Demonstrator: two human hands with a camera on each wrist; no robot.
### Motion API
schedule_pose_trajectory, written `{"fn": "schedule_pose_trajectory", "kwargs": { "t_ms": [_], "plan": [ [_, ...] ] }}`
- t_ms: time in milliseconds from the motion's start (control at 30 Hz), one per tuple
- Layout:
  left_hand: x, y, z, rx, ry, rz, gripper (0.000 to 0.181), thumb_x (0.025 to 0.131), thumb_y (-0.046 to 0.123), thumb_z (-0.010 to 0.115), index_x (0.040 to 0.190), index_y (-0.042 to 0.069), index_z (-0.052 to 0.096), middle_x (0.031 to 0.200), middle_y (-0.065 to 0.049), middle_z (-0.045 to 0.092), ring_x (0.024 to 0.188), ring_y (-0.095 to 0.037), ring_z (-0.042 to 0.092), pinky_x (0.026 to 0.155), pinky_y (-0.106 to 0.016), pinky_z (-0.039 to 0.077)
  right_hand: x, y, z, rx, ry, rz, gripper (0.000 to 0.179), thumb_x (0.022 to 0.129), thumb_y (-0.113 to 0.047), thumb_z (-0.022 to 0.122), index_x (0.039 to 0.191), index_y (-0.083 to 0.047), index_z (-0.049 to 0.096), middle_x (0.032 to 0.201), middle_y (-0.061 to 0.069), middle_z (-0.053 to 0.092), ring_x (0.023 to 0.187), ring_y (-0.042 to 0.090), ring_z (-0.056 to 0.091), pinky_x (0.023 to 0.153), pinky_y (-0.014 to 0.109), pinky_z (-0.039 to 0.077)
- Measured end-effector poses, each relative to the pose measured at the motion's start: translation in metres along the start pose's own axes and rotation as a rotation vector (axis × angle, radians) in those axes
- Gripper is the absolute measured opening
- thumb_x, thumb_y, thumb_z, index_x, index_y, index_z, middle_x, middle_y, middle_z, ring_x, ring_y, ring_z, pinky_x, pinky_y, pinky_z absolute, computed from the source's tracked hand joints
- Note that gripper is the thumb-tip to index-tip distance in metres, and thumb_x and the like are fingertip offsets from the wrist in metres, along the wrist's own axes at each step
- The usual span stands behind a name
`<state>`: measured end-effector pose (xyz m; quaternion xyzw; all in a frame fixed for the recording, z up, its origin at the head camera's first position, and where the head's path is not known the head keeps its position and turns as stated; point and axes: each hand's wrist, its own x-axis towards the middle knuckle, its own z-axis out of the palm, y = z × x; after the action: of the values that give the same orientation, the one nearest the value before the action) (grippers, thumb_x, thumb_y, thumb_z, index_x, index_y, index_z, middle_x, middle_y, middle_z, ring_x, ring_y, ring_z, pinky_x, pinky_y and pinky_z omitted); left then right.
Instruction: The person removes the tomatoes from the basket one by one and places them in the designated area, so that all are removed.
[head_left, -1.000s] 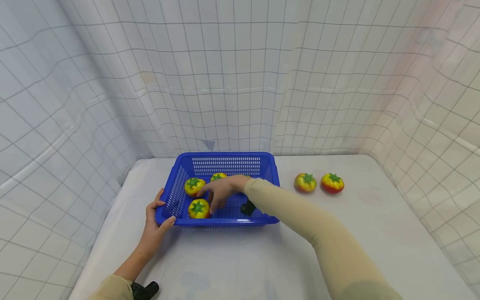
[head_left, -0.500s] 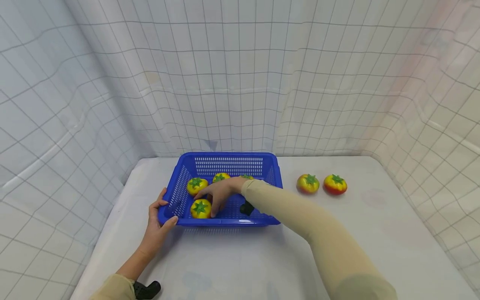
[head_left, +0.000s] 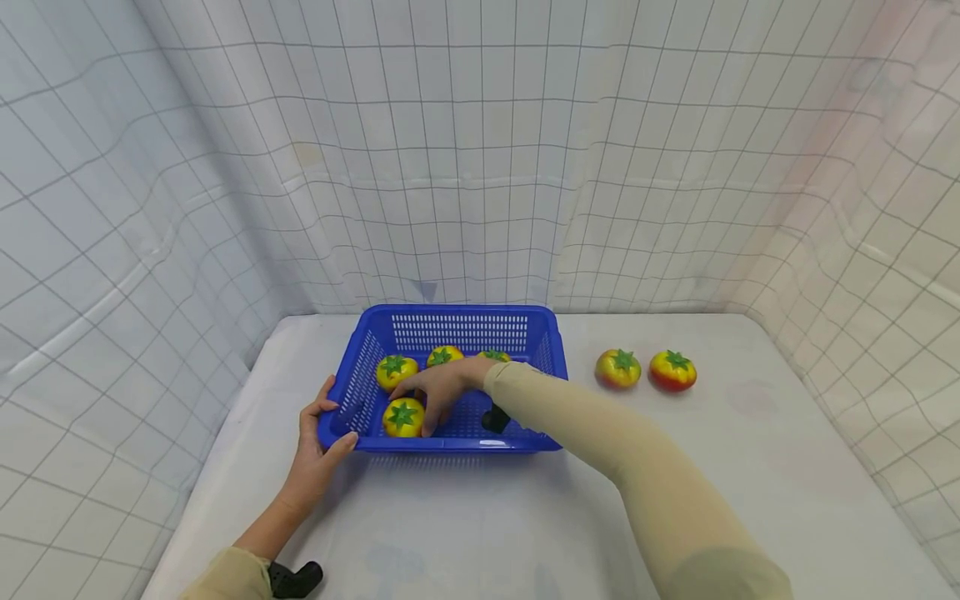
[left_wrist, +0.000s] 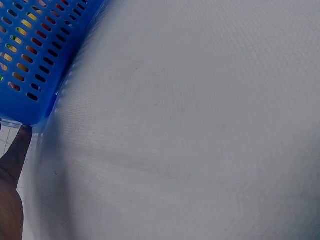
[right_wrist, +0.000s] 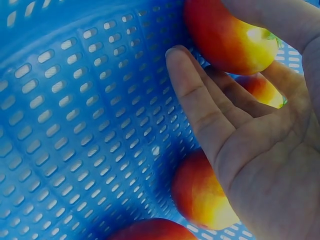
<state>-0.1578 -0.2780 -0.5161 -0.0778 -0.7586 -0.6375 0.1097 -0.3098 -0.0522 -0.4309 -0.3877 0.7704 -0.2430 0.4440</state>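
Observation:
A blue slotted plastic basket stands on the white table with several yellow-red tomatoes inside. My left hand grips its front left corner, the thumb on the front rim and fingers along the left side. Inside, my right hand holds the front left tomato between thumb and fingers. In the right wrist view this tomato lies within the hand, low by the basket wall. Around it sit a left tomato, a back tomato and another tomato, partly behind my right wrist.
Right of the basket, two more tomatoes lie side by side on the table: a yellowish tomato and a redder tomato. A white checked curtain surrounds the table at the back and sides. Black straps sit at both wrists.
My right hand's fingers have drawn in around the front left tomato. The left hand keeps its grip on the basket corner. The head view has shifted slightly.

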Motion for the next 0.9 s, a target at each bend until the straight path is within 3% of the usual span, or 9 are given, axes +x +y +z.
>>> {"fn": "schedule_pose_trajectory", "kwargs": {
  "t_ms": [900],
  "plan": [
    [0.0006, -0.0011, 0.0007, 0.001, 0.007, 0.0, 0.046, 0.099, 0.0, 0.054, 0.132, 0.011, 0.024, 0.171, 0.004, 0.005, 0.154, -0.039, 0.003, 0.102, -0.009, 0.033, 0.0054, -0.0003, 0.0049, 0.013, 0.0, -0.034, 0.077, 0.086, -0.007, 0.081, 0.152, -0.019, 0.042, 0.132, 0.003, 0.049, 0.108, 0.018, 0.058, 0.08, 0.028, 0.058]
  ]
}}
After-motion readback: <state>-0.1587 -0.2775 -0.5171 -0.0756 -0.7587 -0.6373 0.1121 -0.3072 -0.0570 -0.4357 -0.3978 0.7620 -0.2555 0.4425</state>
